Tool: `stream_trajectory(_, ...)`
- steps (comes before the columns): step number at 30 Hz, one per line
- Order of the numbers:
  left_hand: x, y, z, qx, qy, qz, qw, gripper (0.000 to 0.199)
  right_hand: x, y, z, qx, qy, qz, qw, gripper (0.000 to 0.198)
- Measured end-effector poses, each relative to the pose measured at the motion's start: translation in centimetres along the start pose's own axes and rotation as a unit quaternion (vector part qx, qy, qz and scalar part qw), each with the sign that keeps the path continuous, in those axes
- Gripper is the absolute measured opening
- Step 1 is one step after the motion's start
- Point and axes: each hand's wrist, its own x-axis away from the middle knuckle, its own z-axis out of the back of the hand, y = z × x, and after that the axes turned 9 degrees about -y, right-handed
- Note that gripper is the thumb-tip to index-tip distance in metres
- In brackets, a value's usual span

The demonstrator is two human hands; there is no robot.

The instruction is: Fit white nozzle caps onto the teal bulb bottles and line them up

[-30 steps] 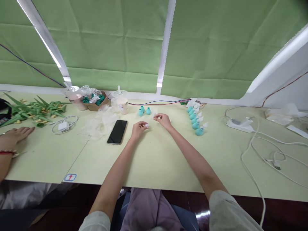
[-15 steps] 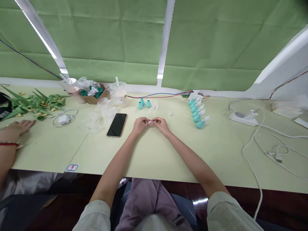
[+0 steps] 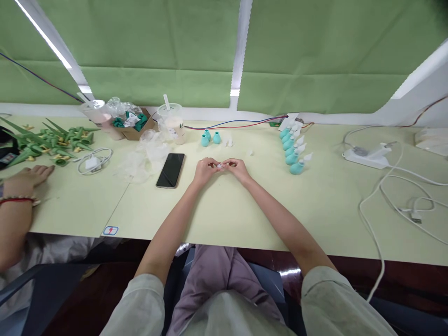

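- We see the fingers of our left hand [image 3: 203, 171] curled inward, with thumb and forefinger pinching a small white piece [image 3: 220, 165].
- The fingers of our right hand [image 3: 238, 170] close on the same piece from the other side, their tips also drawn together in a pinch.
- The white piece sits right between the two sets of fingertips — touching both hands and mostly covered by them, so we cannot tell its full shape.
- Both hands meet low over the pale surface [image 3: 224, 210]; we cannot tell whether the fingers rest on it.
- Just beyond the fingers we see three turquoise pots [image 3: 217, 138] standing upright in a tight group, well short of our grasp.
- Close to the right of those pots lie some loose white pieces [image 3: 228, 141], and one more white bit [image 3: 250, 152] lies apart, beyond the right hand.
- Further right, well clear of the fingers, stands a row of turquoise pots with white tips [image 3: 291, 158] — the tips point up and to the right.
- To the left of our left hand, near but not touching, a dark-screened phone [image 3: 171, 171] lies flat.
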Motion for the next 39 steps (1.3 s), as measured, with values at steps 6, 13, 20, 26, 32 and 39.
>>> stream_trajectory(6,0.3,1.3,0.0,-0.044,-0.008,-0.052,0.998,0.016,0.3,-0.5,0.9,-0.112,-0.046,-0.035,0.992,0.026)
stream_trajectory(13,0.3,1.0,-0.5,-0.104,0.003,-0.121,0.987,0.02,0.7,-0.8,1.1,-0.251,-0.087,-0.095,0.959,0.031)
stream_trajectory(20,0.5,0.7,-0.8,-0.141,-0.008,-0.16,0.977,0.031,0.9,-0.9,1.2,-0.306,-0.117,-0.18,0.927,0.016)
stream_trajectory(26,0.6,0.9,-1.1,-0.175,0.0,-0.171,0.97,0.038,0.9,-1.0,1.3,-0.306,-0.124,-0.175,0.927,0.017)
stream_trajectory(32,0.8,0.9,-1.5,-0.193,-0.003,-0.163,0.968,0.043,0.8,-0.7,1.4,-0.303,-0.118,-0.18,0.928,0.016)
stream_trajectory(39,0.8,0.7,-1.6,-0.237,0.012,-0.183,0.954,0.042,0.5,-0.5,1.6,-0.331,-0.131,-0.2,0.913,0.014)
